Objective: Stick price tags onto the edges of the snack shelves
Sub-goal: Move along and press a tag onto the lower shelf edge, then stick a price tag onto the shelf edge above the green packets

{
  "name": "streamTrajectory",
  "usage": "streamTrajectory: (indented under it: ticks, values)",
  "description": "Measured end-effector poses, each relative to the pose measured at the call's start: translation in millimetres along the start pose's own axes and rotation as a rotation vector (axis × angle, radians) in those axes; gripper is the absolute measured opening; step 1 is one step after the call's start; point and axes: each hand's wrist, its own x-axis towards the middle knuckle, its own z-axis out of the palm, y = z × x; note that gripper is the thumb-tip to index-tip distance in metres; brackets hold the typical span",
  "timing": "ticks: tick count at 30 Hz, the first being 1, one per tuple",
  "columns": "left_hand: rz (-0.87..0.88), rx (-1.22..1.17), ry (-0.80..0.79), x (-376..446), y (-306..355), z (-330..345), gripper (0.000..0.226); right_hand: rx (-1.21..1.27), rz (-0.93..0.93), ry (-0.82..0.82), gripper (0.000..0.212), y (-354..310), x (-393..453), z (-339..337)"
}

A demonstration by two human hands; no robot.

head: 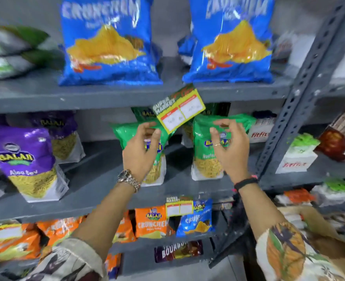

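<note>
Grey shelves (86, 98) carry standing snack bags (108, 41), gaps between them. A tilted price tag (180, 109) overlaps the upper shelf edge, its lower corner pinched by the left hand (141, 147). Right hand (231, 147) released, fingers curled, nearby.

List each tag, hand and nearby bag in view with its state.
price tag: tilted, pinched at its lower corner, overlapping the upper shelf edge
left hand: holding the tag
right hand: open, empty
lower price tag: stuck on shelf edge, level
blue chip bags: upright
</note>
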Motion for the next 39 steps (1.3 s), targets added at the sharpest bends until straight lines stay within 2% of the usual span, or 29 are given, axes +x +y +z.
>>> streamTrajectory:
  ticks: [3, 7, 10, 14, 17, 23, 27, 32, 39]
  values:
    - [0.033, -0.002, 0.071, 17.9, 28.5, -13.1, 0.024, 0.022, -0.129, 0.080, 0.015, -29.1, 34.5, -2.6]
    - [0.008, 0.055, 0.098, 28.3, 43.7, -23.6, 0.021, 0.019, -0.155, -0.069, 0.026, -54.4, 64.4, 5.1]
    - [0.011, 0.137, 0.109, 32.2, 44.3, -30.4, 0.022, -0.019, -0.158, -0.085, 0.021, -63.3, 71.1, 11.7]
    - [0.193, 0.305, 0.133, 39.0, 48.1, -38.4, 0.022, -0.170, -0.215, -0.012, 0.012, -64.4, 75.9, 16.1]
    - [0.242, 0.343, 0.173, 43.1, 53.3, -43.5, 0.020, -0.212, -0.253, 0.001, 0.010, -64.2, 75.0, 14.6]
    - [0.235, 0.279, 0.213, 55.3, 67.7, -46.9, 0.022, -0.111, -0.169, 0.020, 0.013, -70.7, 76.8, 8.7]
    - [0.263, 0.304, 0.165, 67.3, 71.1, -50.5, 0.023, -0.012, -0.132, -0.023, 0.009, -65.8, 79.8, 1.0]
    - [0.351, 0.360, 0.034, 65.5, 60.8, -54.1, 0.016, -0.008, -0.145, -0.208, 0.006, -45.7, 72.9, -3.8]
    - [0.373, 0.403, 0.022, 63.8, 58.3, -56.6, 0.014, -0.020, -0.153, -0.191, 0.005, -45.1, 75.7, -1.6]
